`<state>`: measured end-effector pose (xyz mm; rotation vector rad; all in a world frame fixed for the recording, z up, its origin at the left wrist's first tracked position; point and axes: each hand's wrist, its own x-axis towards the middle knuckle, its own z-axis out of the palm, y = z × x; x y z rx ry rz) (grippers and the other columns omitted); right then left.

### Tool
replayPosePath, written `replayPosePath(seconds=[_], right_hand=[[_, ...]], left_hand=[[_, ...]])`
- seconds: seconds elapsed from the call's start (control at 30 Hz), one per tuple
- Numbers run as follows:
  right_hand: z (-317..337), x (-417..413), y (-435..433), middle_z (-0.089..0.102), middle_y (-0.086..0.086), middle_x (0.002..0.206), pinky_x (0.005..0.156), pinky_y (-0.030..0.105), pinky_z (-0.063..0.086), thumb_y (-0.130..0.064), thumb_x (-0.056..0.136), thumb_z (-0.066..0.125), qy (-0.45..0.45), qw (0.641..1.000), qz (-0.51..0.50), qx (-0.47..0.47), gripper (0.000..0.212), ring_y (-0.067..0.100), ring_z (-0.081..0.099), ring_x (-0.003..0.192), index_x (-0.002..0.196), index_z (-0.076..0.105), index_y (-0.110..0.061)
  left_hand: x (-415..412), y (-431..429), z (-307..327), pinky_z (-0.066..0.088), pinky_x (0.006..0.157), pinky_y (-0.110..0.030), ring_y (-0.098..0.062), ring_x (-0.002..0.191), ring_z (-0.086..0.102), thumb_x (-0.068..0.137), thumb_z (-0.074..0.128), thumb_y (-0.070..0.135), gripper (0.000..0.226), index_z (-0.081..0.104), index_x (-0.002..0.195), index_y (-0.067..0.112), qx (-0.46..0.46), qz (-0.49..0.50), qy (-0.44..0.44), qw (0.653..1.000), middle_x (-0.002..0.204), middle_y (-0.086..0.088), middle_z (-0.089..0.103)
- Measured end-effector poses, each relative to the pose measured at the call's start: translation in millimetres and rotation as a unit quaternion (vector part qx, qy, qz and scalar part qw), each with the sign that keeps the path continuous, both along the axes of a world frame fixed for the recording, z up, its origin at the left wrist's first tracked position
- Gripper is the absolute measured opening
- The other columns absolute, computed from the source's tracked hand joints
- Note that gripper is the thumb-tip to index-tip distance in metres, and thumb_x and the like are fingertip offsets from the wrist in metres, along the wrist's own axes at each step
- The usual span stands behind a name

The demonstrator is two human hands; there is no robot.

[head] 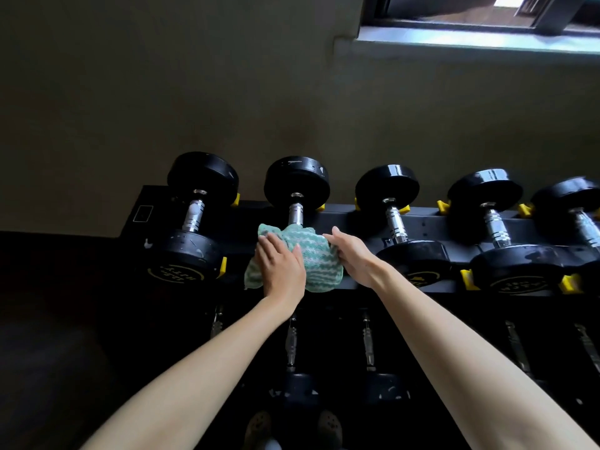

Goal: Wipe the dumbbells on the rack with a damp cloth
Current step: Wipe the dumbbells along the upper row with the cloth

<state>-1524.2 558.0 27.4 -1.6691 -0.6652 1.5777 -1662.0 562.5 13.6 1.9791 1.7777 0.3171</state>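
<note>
Cloth (311, 258): green-and-white towel, draped over the near head of the second dumbbell (296, 186) from the left end of the rack (428, 222), at the rack's front edge.
Left hand (282, 271): flat, fingers straight, pressing on the cloth's left half.
Right hand (352, 258): at the cloth's right edge, thumb lying over it. Whether the fingers pinch the cloth cannot be told.
Dumbbell axis: the handle (295, 214) runs from the front edge to the back edge, straight away from the person.
Uncovered parts: the handle and far head (297, 177) lie beyond both hands, toward the rack's back edge.
Nearer hand: the left hand sits closest to the handle's line. The right hand is offset to the side.
Next move (judgement): push the cloth away along the handle's line.
</note>
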Motion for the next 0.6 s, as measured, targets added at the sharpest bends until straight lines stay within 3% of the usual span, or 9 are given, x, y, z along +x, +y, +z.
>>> replayPosePath(seconds=[0.07, 0.1, 0.2, 0.3, 0.4, 0.47, 0.5, 0.57, 0.6], right_hand=[[-2, 3, -2, 0.049, 0.016, 0.137, 0.097, 0.034, 0.040, -0.039, 0.102, 0.026, 0.025, 1.000, -0.015, 0.002, 0.055, 0.026, 0.052, 0.120, 0.135, 0.043, 0.003], [-2, 4, -5, 0.049, 0.016, 0.138, 0.099, 0.035, 0.039, -0.041, 0.102, 0.024, 0.042, 0.999, -0.023, 0.001, 0.057, 0.026, 0.050, 0.123, 0.134, 0.045, 0.000], [-7, 12, -10, 0.046, 0.017, 0.141, 0.101, 0.035, 0.037, -0.048, 0.101, 0.012, 0.089, 0.995, -0.034, -0.003, 0.066, 0.029, 0.046, 0.129, 0.137, 0.044, -0.002], [-5, 21, -23, 0.046, 0.020, 0.140, 0.097, 0.033, 0.036, -0.049, 0.101, 0.005, 0.125, 0.990, -0.071, -0.013, 0.073, 0.031, 0.044, 0.129, 0.137, 0.041, 0.003], [-10, 36, -39, 0.043, 0.023, 0.141, 0.094, 0.034, 0.039, -0.053, 0.099, 0.006, 0.174, 0.974, -0.140, -0.028, 0.077, 0.032, 0.045, 0.128, 0.139, 0.037, 0.006], [-12, 46, -49, 0.046, 0.026, 0.138, 0.093, 0.037, 0.043, -0.057, 0.097, 0.006, 0.177, 0.971, -0.160, -0.032, 0.083, 0.035, 0.048, 0.125, 0.137, 0.040, 0.007], [-13, 51, -53, 0.046, 0.026, 0.138, 0.097, 0.039, 0.041, -0.059, 0.096, 0.005, 0.167, 0.973, -0.157, -0.032, 0.085, 0.035, 0.047, 0.126, 0.135, 0.042, 0.007], [-7, 59, -58, 0.047, 0.024, 0.138, 0.102, 0.040, 0.039, -0.059, 0.096, 0.005, 0.155, 0.977, -0.147, -0.021, 0.085, 0.034, 0.048, 0.125, 0.131, 0.048, 0.005], [-2, 63, -58, 0.051, 0.023, 0.133, 0.097, 0.039, 0.043, -0.058, 0.097, 0.007, 0.163, 0.975, -0.153, 0.000, 0.082, 0.032, 0.053, 0.118, 0.128, 0.051, 0.004]], left_hand=[[7, -7, 2, 0.042, 0.101, -0.048, -0.045, 0.121, 0.050, 0.092, 0.022, 0.026, 0.061, 0.046, 0.125, -0.020, 0.050, -0.037, 0.060, 0.996, 0.128, -0.040, 0.047], [12, -10, 0, 0.047, 0.094, -0.048, -0.042, 0.113, 0.057, 0.088, 0.026, 0.022, 0.057, 0.055, 0.119, -0.016, 0.059, -0.058, 0.088, 0.993, 0.121, -0.035, 0.056], [27, -21, -5, 0.043, 0.098, -0.045, -0.037, 0.113, 0.059, 0.082, 0.031, 0.011, 0.049, 0.061, 0.115, -0.009, 0.090, -0.146, 0.148, 0.974, 0.119, -0.027, 0.061], [49, -35, -10, 0.045, 0.098, -0.038, -0.030, 0.108, 0.064, 0.077, 0.039, 0.006, 0.042, 0.070, 0.103, -0.003, 0.063, -0.207, 0.158, 0.963, 0.111, -0.020, 0.067], [68, -46, -3, 0.030, 0.111, -0.033, -0.029, 0.120, 0.053, 0.091, 0.047, 0.004, 0.028, 0.060, 0.115, -0.001, 0.021, -0.206, 0.101, 0.973, 0.121, -0.018, 0.060], [77, -49, -1, 0.033, 0.102, -0.034, -0.033, 0.117, 0.050, 0.098, 0.033, 0.005, 0.027, 0.054, 0.113, -0.001, -0.025, -0.193, 0.042, 0.980, 0.120, -0.020, 0.058], [81, -48, 1, 0.036, 0.096, -0.037, -0.037, 0.114, 0.052, 0.098, 0.030, 0.006, 0.028, 0.055, 0.108, -0.002, -0.091, -0.176, 0.006, 0.980, 0.117, -0.023, 0.058], [86, -45, 8, 0.041, 0.090, -0.038, -0.038, 0.110, 0.055, 0.098, 0.031, 0.010, 0.029, 0.058, 0.098, -0.001, -0.187, -0.113, -0.095, 0.971, 0.112, -0.026, 0.060], [89, -42, 12, 0.043, 0.089, -0.039, -0.036, 0.104, 0.058, 0.096, 0.033, 0.013, 0.030, 0.060, 0.094, -0.001, -0.208, -0.069, -0.162, 0.962, 0.105, -0.025, 0.062]])
